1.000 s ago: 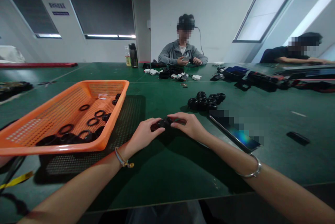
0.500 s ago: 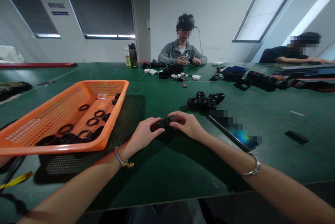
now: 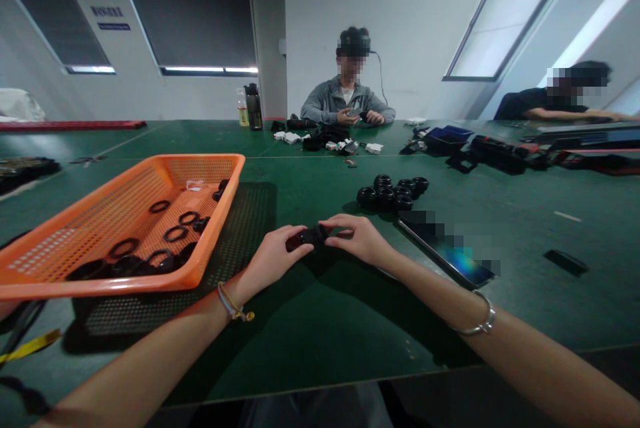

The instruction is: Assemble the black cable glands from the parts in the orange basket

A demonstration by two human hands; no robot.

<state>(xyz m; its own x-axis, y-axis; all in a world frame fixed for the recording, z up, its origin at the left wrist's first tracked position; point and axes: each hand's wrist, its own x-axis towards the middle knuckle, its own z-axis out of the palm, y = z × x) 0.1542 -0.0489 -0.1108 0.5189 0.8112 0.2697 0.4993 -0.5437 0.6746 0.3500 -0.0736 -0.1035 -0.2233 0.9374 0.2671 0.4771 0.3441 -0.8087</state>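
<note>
Between my two hands, just above the green table (image 3: 320, 341), is a small black cylindrical part (image 3: 312, 236) lying sideways. My left hand (image 3: 277, 249) is closed round its left end, thumb in front and fingers behind. At the other end, the thumb and fingers of my right hand (image 3: 354, 236) pinch its ring-like rim. Several finished-looking black round parts (image 3: 386, 199) stand grouped beyond my right hand. On the left, an orange basket (image 3: 197, 276) holds black rings (image 3: 175, 234) and other black pieces along its near and right sides.
A phone (image 3: 445, 253) lies beside my right forearm, with a small black piece (image 3: 566, 261) farther right. Across the table, a person in a grey jacket (image 3: 320, 103) handles a part behind scattered black and white pieces. Two bottles (image 3: 254, 107) stand at the far edge.
Both hands keep hold of the black part. More of it shows between my fingers now, and the right fingers have shifted slightly at its rim.
</note>
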